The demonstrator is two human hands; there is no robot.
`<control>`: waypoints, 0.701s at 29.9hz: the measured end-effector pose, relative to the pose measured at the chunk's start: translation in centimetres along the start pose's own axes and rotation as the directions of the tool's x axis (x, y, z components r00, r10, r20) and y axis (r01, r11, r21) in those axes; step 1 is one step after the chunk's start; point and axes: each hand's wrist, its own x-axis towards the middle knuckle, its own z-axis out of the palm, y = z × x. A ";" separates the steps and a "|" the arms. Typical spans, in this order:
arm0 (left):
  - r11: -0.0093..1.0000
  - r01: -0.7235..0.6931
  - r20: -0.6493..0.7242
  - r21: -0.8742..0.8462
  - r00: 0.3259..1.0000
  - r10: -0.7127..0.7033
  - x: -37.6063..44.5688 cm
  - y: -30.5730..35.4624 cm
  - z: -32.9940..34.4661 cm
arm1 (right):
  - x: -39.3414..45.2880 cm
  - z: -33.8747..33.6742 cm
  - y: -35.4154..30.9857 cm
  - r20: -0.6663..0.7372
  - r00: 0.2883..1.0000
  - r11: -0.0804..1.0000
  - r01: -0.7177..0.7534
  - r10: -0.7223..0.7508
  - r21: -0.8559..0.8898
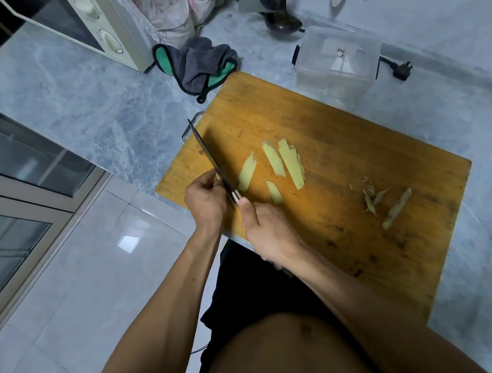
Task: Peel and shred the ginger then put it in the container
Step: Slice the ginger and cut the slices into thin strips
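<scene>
Several pale yellow ginger slices [289, 164] lie on the wooden cutting board [355, 151], right of the knife. My right hand [268, 232] grips the handle of a dark-bladed knife [210, 159], whose blade points away toward the board's left edge. My left hand [205, 200] sits curled against the blade's left side, holding down a piece of ginger that is mostly hidden under its fingers. Brown peel scraps [387, 201] lie on the board's right part. A clear plastic container [338, 63] stands on the counter just beyond the board's far edge.
A grey and green cloth [200, 64] lies beyond the board's far left corner, beside a cream microwave oven [85, 24]. A ladle [277, 6] and a black plug [402, 70] sit near the back wall. The counter's front edge runs under the board's near corner.
</scene>
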 end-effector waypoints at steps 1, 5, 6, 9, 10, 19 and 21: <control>1.000 -0.001 0.000 -0.004 1.000 0.001 0.0 0.0 0.0 | 0.1 0.2 0.0 -0.007 1.000 1.000 0.007 -0.007 -0.011; 0.999 0.024 -0.006 -0.023 1.000 -0.024 0.2 -0.1 -0.3 | 0.7 -0.1 -0.6 -0.027 0.999 1.000 0.026 -0.026 -0.006; 0.999 0.027 -0.004 -0.032 1.000 -0.027 0.2 -0.1 -0.3 | 0.8 -0.4 -0.7 -0.021 1.000 1.000 0.010 -0.009 0.020; 0.995 0.057 -0.023 -0.083 0.998 -0.059 0.3 -0.3 -0.4 | 0.9 -1.6 -0.5 0.018 0.996 0.984 -0.090 0.088 0.156; 0.993 0.070 -0.044 -0.100 0.996 -0.074 0.3 -0.3 -0.4 | 0.8 -2.0 -0.4 0.032 0.993 0.975 -0.115 0.111 0.191; 0.978 0.142 -0.016 -0.154 0.989 -0.146 1.2 0.5 -0.2 | -0.7 -6.3 0.4 -0.056 0.993 0.993 0.106 -0.108 -0.051; 0.980 0.126 0.013 -0.156 0.992 -0.126 1.4 0.6 0.0 | -1.2 -7.5 0.9 -0.055 0.983 0.968 0.164 -0.177 -0.188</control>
